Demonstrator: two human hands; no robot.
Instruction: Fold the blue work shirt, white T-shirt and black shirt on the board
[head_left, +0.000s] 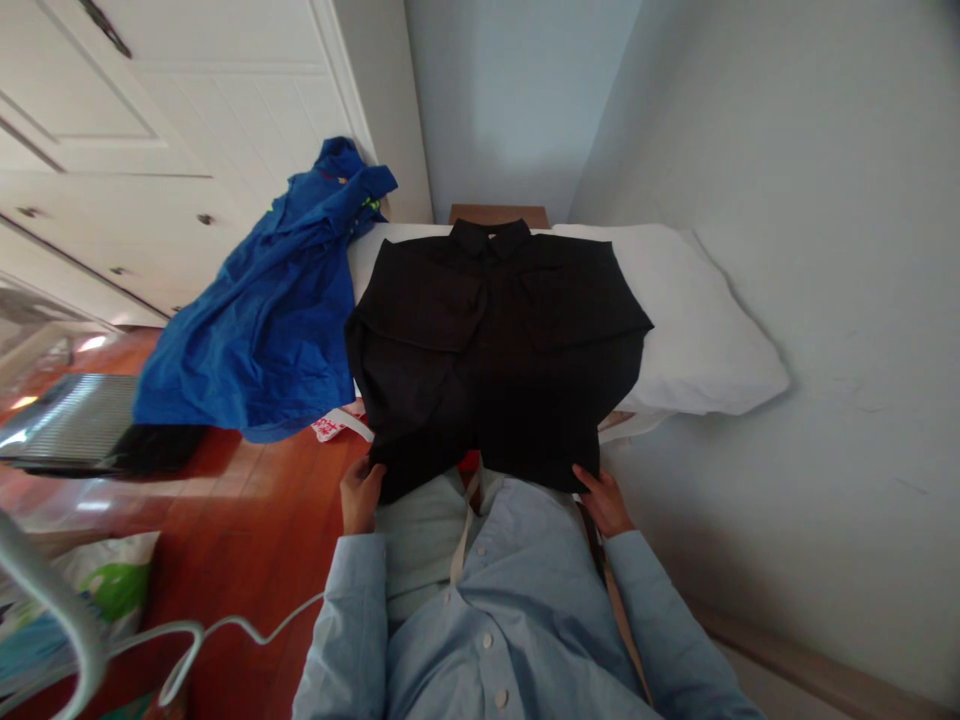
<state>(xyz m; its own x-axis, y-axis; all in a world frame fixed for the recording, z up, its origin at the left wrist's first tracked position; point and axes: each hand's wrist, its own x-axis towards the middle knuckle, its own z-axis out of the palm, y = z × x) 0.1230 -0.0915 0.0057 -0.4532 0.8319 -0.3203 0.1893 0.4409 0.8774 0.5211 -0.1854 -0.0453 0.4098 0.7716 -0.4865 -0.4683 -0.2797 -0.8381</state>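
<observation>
A black collared shirt [525,370] lies spread front up over a white-covered surface, its collar at the far end and its sleeves folded in across the chest. My left hand [362,495] pinches the shirt's lower left corner between thumb and fingers. At the lower right corner, my right hand [604,500] grips the hem the same way. The near part of the shirt hangs past the surface's front edge, just above my lap. Some fingers of both hands are hidden by the cloth.
A blue garment [262,300] drapes over the left end of the white-covered surface [697,320]. Walls stand behind and to the right; white cabinets [187,120] rise at the left. A white cord [255,630], a black ridged object [82,420] and a printed bag [97,590] are at left.
</observation>
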